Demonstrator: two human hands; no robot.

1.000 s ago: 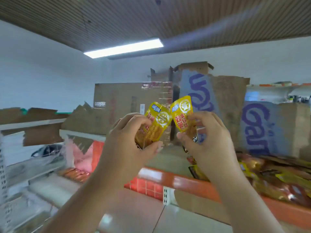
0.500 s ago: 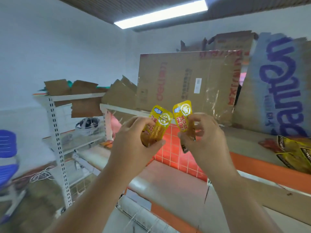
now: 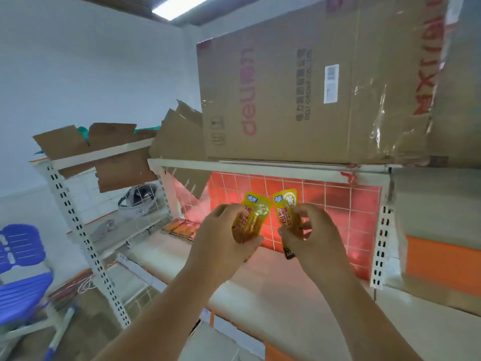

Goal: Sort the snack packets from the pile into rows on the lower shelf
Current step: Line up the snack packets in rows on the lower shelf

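Snack packets [image 3: 260,208], two yellow ones, are held upright side by side in the air, one in each hand. The left packet [image 3: 253,214] is gripped by the left hand [image 3: 221,235], whose fingers are curled round its lower half. The right packet [image 3: 285,207] is pinched between the thumb and curled fingers of the right hand [image 3: 309,235], and its dark bottom edge is seen poking out below the hand. A narrow gap is left between the two packets, and their printed tops are shown above the fingers.

Both packets are held above the pale lower shelf [image 3: 273,282] and in front of a red tiled back panel [image 3: 338,204]. A few orange packets [image 3: 182,227] are laid flat at the back left of this shelf, well apart from the hands.

Overhead, a white upper shelf [image 3: 260,169] is loaded with a large brown cardboard box [image 3: 299,87] printed with red lettering. To the left, a second white rack [image 3: 86,230] is topped with torn cardboard pieces [image 3: 65,142], and a grey rounded object [image 3: 138,199], too blurred to identify, is kept behind its wire mesh. A blue plastic chair [image 3: 20,269] is placed at the far left edge. A ceiling light [image 3: 179,5] is lit at the top.
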